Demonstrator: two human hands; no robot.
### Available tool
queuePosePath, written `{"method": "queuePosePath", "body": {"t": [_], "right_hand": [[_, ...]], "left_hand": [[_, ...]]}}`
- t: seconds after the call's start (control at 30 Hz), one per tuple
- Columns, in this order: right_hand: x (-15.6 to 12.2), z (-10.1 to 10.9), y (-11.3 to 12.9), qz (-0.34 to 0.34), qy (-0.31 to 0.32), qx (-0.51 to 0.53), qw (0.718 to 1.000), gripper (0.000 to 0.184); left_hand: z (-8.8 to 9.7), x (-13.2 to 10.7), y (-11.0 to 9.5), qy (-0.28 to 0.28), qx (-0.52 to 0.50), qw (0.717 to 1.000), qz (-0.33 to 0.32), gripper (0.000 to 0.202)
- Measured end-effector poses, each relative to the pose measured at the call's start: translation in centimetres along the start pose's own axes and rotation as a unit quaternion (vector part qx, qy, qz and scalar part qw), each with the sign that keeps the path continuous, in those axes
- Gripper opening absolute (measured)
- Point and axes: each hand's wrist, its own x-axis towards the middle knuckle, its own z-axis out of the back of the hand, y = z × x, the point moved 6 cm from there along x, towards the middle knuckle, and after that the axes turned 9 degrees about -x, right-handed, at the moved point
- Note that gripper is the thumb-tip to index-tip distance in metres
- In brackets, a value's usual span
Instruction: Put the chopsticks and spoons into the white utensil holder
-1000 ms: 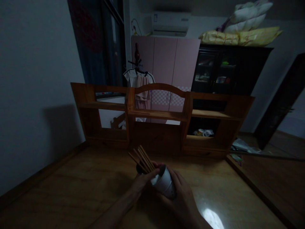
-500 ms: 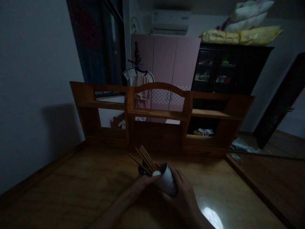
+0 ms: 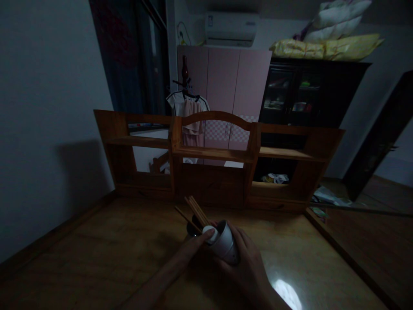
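Observation:
My right hand (image 3: pixel 248 258) is wrapped round a grey cup (image 3: pixel 225 247), which is tilted with its dark mouth up and to the left. Against the cup's left side, my left hand (image 3: pixel 196 246) closes on a bundle of wooden chopsticks (image 3: pixel 199 212); their ends point up and away to the left. Under the left thumb lies a white rounded piece (image 3: pixel 210 233), its kind unclear. A dark, shiny round thing (image 3: pixel 191 228) shows beside the chopsticks, also in the left hand's grip, too dim to name. Most of the left fingers are hidden.
Both hands are over a wooden tabletop (image 3: pixel 106 249). A wooden shelf unit (image 3: pixel 213 154) with open compartments stands along its far edge. A wall (image 3: pixel 54 107) rises at the left. Beyond are pink wardrobe doors (image 3: pixel 222 82) and a dark cabinet (image 3: pixel 335 90).
My left thumb has shifted slightly up onto the white piece, which shows more now and sits a little further left. The chopsticks have moved slightly; the cup stays in my right hand.

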Motion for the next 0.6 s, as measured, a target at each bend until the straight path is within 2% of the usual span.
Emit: {"method": "queuePosePath", "body": {"t": [0.17, 0.33, 0.6], "right_hand": [[0.0, 0.1, 0.3, 0.007, 0.0, 0.001, 1.0, 0.084], [0.0, -0.1, 0.8, 0.015, 0.004, 0.0, 1.0, 0.087], [-0.5, -0.8, 0.7, 0.051, 0.005, -0.036, 0.998, 0.091]], "left_hand": [[0.1, 0.2, 0.6, -0.022, -0.057, 0.998, 0.017, 0.034], [-1.0, 0.2, -0.1, 0.0, -0.128, 0.991, 0.03, 0.026], [-1.3, 0.5, -0.4, -0.011, -0.243, 0.969, 0.05, 0.016]]}}
